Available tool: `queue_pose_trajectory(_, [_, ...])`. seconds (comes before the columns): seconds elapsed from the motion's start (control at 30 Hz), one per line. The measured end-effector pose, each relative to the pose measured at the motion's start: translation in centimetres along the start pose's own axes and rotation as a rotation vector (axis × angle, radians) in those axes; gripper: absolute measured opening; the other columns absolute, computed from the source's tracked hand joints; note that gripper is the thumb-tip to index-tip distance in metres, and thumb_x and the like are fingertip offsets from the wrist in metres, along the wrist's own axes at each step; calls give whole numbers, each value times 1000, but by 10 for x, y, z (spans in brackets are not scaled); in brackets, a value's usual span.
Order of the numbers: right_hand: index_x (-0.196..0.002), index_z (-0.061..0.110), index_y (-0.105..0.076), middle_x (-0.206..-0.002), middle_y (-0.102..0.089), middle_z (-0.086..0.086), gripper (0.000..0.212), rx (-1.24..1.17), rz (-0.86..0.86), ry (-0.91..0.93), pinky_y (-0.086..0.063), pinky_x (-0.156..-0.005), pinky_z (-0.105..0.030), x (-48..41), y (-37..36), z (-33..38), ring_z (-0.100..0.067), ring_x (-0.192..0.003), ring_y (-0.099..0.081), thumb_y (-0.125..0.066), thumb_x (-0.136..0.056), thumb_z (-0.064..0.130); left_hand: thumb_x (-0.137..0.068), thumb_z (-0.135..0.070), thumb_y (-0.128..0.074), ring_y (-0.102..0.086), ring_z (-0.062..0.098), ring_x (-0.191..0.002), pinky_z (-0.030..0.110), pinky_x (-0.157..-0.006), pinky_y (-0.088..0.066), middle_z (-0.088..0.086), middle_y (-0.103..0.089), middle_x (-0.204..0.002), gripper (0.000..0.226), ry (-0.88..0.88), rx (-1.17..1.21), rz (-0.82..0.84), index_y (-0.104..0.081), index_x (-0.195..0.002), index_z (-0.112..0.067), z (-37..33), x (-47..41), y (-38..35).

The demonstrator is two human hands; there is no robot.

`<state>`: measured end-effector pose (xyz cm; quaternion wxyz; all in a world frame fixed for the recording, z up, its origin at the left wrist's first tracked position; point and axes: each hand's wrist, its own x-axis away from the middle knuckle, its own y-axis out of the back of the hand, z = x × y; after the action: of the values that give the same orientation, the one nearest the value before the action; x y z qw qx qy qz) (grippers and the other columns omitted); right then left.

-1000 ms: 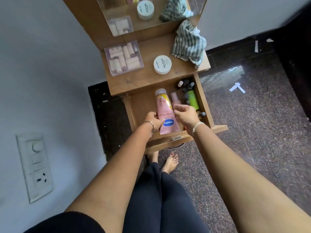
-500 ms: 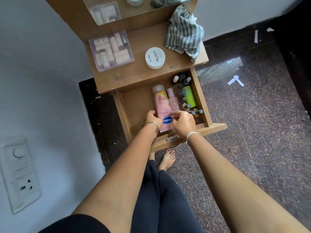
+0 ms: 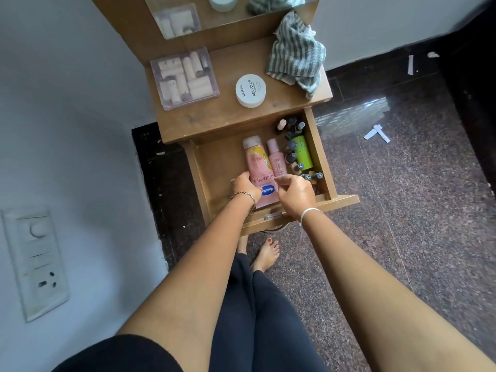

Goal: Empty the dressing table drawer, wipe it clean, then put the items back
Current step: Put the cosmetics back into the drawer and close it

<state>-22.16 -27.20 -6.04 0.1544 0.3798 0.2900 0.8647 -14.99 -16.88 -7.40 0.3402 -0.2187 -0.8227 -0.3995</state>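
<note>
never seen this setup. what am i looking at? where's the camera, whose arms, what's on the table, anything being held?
There is no machine here. A person works with bare hands, and every picture comes from one wide-angle camera worn on the head, looking down, so both arms are the wearer's own. The left hand grips the left edge of a pink Vaseline tube lying in the open drawer. The right hand hangs over the tube's lower end with its fingers curled; whether it touches is unclear. Beside the tube lie a small pink bottle, a green bottle and nail polish bottles. On the tabletop are a clear box of rollers, a white tub and a striped cloth.
</note>
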Motion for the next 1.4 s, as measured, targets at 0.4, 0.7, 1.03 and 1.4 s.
queue_pose_trajectory(0.4, [-118, 22, -65, -115, -68, 2, 28, -93, -29, 159, -51, -95, -31, 30, 30, 76, -14, -104, -63, -60, -90, 19, -86, -12, -62, -59, 20, -106, 29, -92, -48, 6, -60, -121, 39, -154, 345, -325, -53, -124, -14, -20, 47, 85])
queue_pose_trajectory(0.7, [-133, 8, -52, -132, -57, -10, 45, 3, -23, 353, -40, -105, -35, 13, 33, 177, -26, -120, -55, -55, -88, 12, -87, -14, -60, -58, 19, -108, 29, -93, -46, 3, -57, -125, 39, -217, 382, -457, -53, -125, -15, -32, 40, 174])
queue_pose_trajectory(1.03, [-149, -1, -20, -155, -27, -16, 72, -17, 21, 314, -16, -119, -33, -35, -3, 219, -27, -146, -21, -57, -89, 12, -90, -15, -58, -51, 20, -125, 38, -107, -41, 8, -52, -137, 48, -233, 482, -327, -46, -136, -10, -42, -16, 212])
queue_pose_trajectory(1.4, [-139, -2, -37, -130, -54, -23, 45, 53, -51, 214, -38, -102, -42, -72, -20, 234, -39, -122, -49, -44, -98, 15, -90, -6, -52, -54, 24, -120, 27, -97, -43, 8, -54, -134, 47, -140, 499, -343, -44, -136, -11, -47, -41, 212])
